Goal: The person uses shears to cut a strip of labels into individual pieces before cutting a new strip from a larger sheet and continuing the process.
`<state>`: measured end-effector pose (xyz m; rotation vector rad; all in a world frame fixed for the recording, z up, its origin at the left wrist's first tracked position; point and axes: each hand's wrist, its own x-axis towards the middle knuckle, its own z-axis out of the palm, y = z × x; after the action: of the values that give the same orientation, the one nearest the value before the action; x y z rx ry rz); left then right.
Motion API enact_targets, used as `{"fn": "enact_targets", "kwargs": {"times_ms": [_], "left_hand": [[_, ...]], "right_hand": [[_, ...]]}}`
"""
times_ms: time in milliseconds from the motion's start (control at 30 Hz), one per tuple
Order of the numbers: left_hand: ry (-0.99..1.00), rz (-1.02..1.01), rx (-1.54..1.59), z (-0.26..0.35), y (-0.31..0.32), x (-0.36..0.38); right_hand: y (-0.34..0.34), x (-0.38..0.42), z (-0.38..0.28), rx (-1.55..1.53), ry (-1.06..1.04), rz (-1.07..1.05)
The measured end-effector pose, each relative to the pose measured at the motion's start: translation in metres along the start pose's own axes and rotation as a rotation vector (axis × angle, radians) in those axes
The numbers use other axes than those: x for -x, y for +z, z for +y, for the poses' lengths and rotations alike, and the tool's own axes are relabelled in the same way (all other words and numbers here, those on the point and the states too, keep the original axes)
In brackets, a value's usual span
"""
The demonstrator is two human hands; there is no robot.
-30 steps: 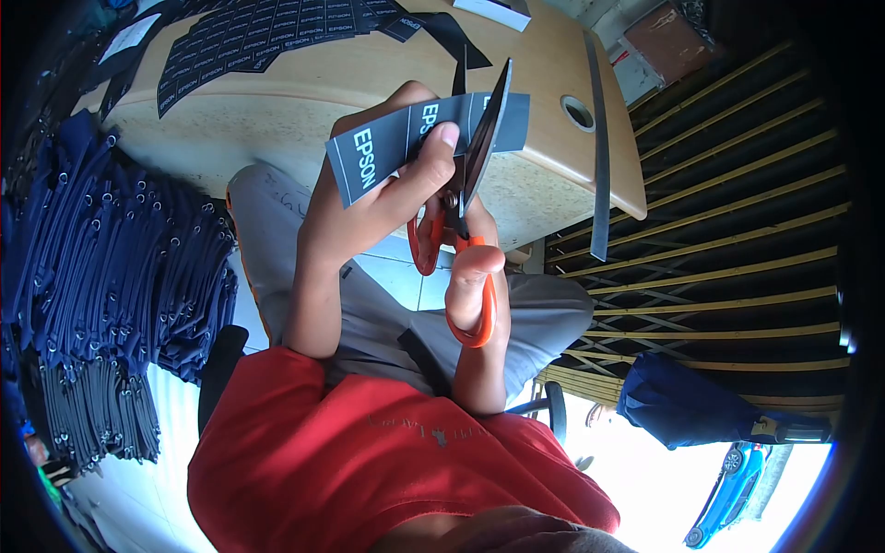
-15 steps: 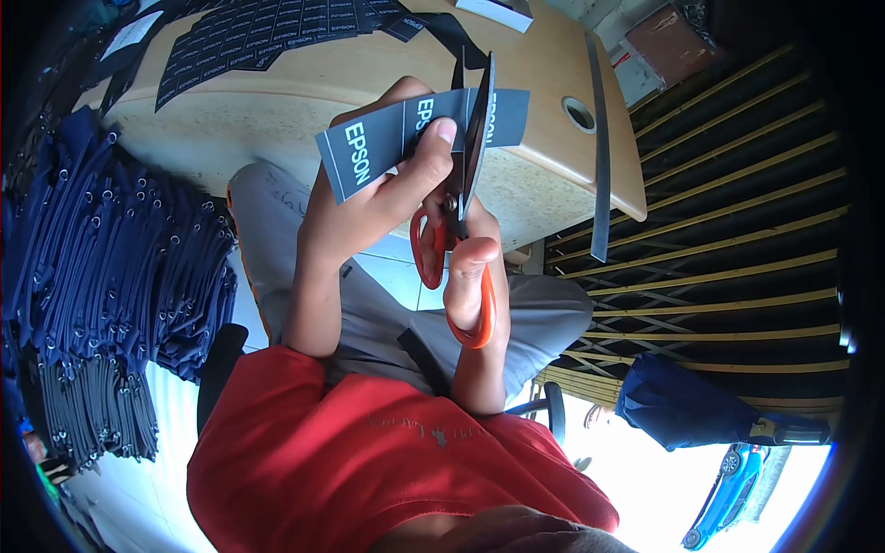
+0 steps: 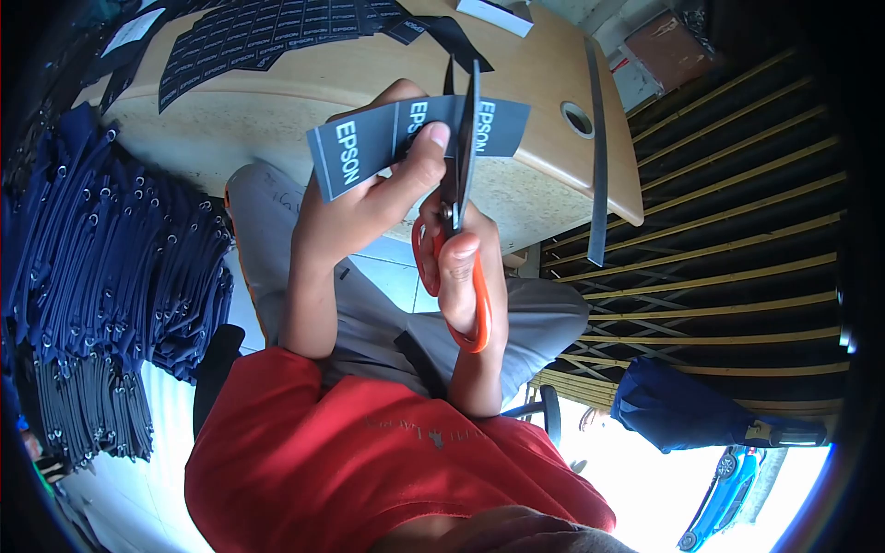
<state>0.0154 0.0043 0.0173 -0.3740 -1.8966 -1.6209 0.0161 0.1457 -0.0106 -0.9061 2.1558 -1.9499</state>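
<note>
Left hand (image 3: 355, 207) pinches a dark strip of printed EPSON labels (image 3: 406, 134), thumb pressed on the face of it, fingers behind; the strip is held taut and level above the lap, just in front of the table edge. Right hand (image 3: 466, 267) is closed through the orange handles of a pair of scissors (image 3: 458, 198), thumb in the near loop. The blades stand almost together and upright, crossing the strip at the pale line between two logos, so the cut falls between labels, not through the print. Held close to the pinch, likely to keep the strip from flexing under the blades.

Beyond the hands, a light wooden table (image 3: 553, 198) with a round cable hole (image 3: 578, 116). On its far side lies a sheet of uncut EPSON labels (image 3: 258, 32), many rows, and a loose dark strip (image 3: 456, 37) just beside it. A long thin offcut (image 3: 597, 157) hangs over the right edge of the table.

To the left, a deep stack of navy fabric pieces with metal eyelets (image 3: 101, 276), well apart from the hands. Person wears a red shirt (image 3: 369, 470) and grey trousers, seated
</note>
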Motion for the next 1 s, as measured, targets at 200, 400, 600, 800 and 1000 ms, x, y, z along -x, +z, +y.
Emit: {"fn": "enact_targets", "kwargs": {"times_ms": [200, 400, 600, 800, 1000], "left_hand": [[-0.026, 0.012, 0.082, 0.001, 0.001, 0.001], [-0.027, 0.028, 0.087, 0.001, 0.002, 0.0], [-0.034, 0.026, 0.086, -0.001, 0.0, 0.0], [-0.046, 0.038, 0.109, -0.002, 0.0, 0.001], [-0.02, 0.055, 0.117, -0.01, -0.001, 0.001]], "right_hand": [[0.0, 0.0, 0.0, -0.019, 0.011, 0.011], [0.002, 0.0, -0.001, -0.048, 0.022, 0.017], [0.003, -0.001, -0.003, -0.029, 0.018, 0.029], [0.004, 0.0, -0.002, -0.027, 0.006, 0.034], [0.006, 0.0, -0.001, -0.03, -0.007, 0.039]]}}
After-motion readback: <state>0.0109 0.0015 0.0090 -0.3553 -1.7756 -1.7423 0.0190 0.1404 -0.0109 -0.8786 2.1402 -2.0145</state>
